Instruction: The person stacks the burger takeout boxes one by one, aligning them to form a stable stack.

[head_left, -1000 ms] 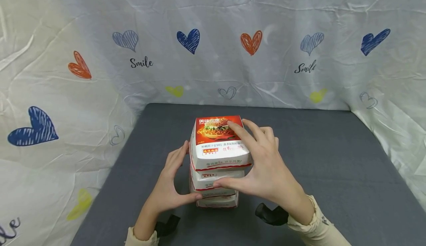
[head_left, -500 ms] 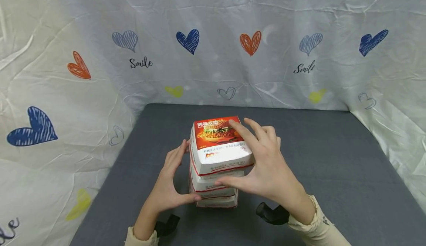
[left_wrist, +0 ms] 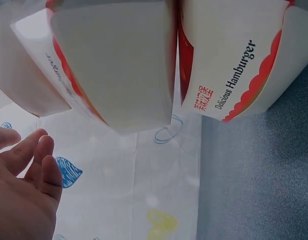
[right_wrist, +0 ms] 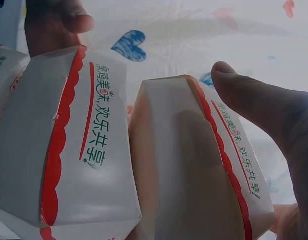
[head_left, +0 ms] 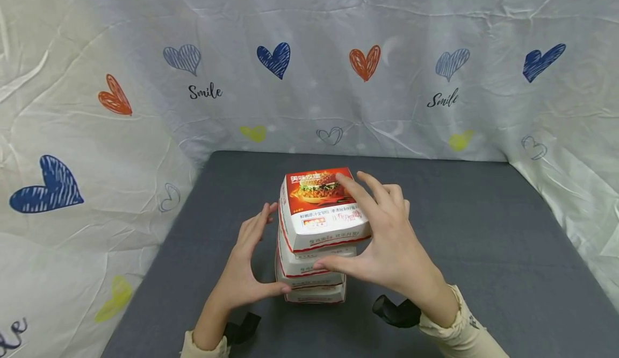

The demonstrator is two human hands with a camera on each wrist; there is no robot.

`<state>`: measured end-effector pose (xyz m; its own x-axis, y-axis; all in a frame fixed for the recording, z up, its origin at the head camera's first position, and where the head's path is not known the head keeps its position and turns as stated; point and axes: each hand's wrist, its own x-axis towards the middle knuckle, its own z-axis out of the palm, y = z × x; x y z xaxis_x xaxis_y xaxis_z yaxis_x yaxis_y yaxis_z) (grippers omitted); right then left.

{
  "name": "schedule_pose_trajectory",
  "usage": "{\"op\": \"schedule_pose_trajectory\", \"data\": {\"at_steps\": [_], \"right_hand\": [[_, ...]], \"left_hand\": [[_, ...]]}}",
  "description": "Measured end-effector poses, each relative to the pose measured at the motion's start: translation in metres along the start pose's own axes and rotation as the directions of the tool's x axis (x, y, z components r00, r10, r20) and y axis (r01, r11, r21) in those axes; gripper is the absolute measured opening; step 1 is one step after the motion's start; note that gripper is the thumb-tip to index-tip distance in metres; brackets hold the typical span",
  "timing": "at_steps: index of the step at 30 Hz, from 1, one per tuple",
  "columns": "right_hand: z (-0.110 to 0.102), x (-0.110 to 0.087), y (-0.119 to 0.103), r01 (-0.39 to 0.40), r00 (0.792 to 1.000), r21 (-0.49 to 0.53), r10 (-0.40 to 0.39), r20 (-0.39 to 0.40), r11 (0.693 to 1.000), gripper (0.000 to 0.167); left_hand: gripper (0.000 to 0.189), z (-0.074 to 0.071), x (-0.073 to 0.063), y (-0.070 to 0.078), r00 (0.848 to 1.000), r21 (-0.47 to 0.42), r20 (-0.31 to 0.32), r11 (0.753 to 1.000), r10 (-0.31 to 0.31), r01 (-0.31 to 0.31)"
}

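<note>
Several white and red hamburger boxes stand stacked at the table's middle, the top box [head_left: 321,197] jutting right of those below. Left of the stack, my left hand [head_left: 242,272] has its fingers spread and its thumb by the lower boxes' front. In the left wrist view that hand [left_wrist: 24,190] appears apart from the boxes. My right hand [head_left: 387,234] arches round the right side, index finger over the top box's edge and thumb before the second box [head_left: 300,264]. The right wrist view has its thumb [right_wrist: 258,100] beside a box [right_wrist: 178,150]; contact is unclear.
A dark grey cloth [head_left: 459,229] covers the table. Behind it and to the left hangs a pale curtain [head_left: 309,24] printed with hearts. Black wrist mounts [head_left: 395,312] sit close to the table below both hands.
The top box has shifted slightly right and turned a little on the stack. My right hand has edged right with it; my left hand has hardly moved.
</note>
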<state>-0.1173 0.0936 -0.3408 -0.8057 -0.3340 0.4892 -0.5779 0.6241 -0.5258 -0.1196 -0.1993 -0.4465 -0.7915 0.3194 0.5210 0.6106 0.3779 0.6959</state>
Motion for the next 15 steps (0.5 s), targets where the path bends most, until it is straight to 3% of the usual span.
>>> {"op": "schedule_pose_trajectory", "data": {"at_steps": [7, 11, 15], "right_hand": [[-0.004, -0.003, -0.001, -0.003, 1.000, 0.040, 0.004, -0.013, 0.999, 0.120], [-0.011, -0.006, 0.004, 0.004, 0.999, 0.120, 0.001, -0.045, 0.993, 0.108], [-0.017, -0.009, 0.020, 0.028, 0.992, 0.176, -0.006, -0.125, 0.984, 0.100]], "left_hand": [[0.128, 0.000, -0.003, -0.001, 1.000, -0.022, -0.028, 1.000, -0.001, 0.001], [0.107, 0.001, -0.004, -0.003, 0.997, -0.030, -0.073, 0.999, 0.009, -0.011], [0.082, -0.003, -0.004, -0.003, 0.990, -0.011, -0.143, 1.000, 0.007, -0.009]]}}
